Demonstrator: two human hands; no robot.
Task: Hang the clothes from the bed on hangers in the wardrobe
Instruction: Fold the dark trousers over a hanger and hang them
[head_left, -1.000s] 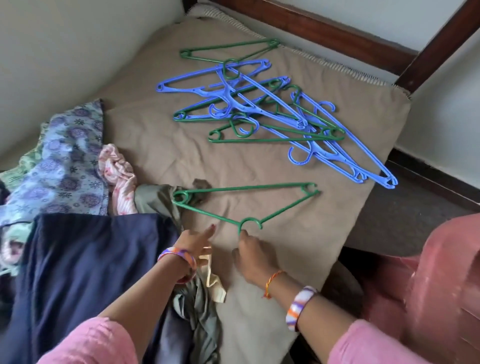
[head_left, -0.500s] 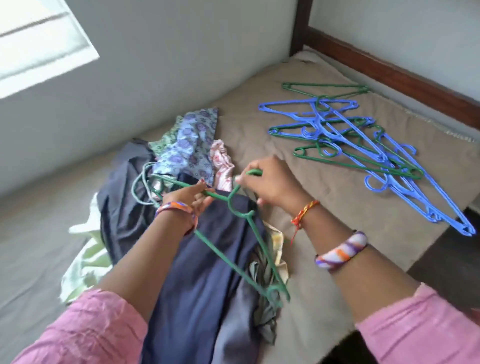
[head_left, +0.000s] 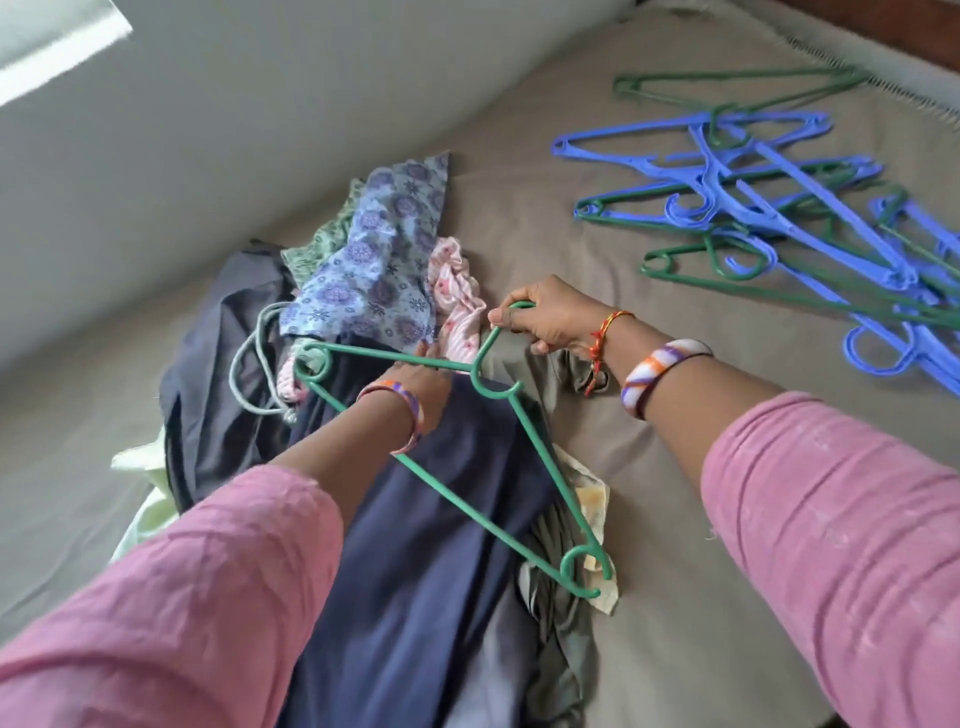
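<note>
My right hand (head_left: 550, 322) gripped the green hanger (head_left: 519, 447) by its hook, over the clothes pile (head_left: 415, 519) mid-bed (head_left: 675, 623). Left hand (head_left: 421, 382) pressed into the navy garment (head_left: 415, 545); its fingers were hidden. Best find the neckline first, then feed one hanger arm in.

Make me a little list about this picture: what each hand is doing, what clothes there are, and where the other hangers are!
right hand: grips the hook of the green hanger
left hand: reaches through the hanger's frame toward the clothes; fingers mostly hidden
clothes: navy garment, blue floral cloth, pink patterned cloth, heaped on the bed
spare hangers: blue and green, in a tangled pile on the bed, to the right
</note>
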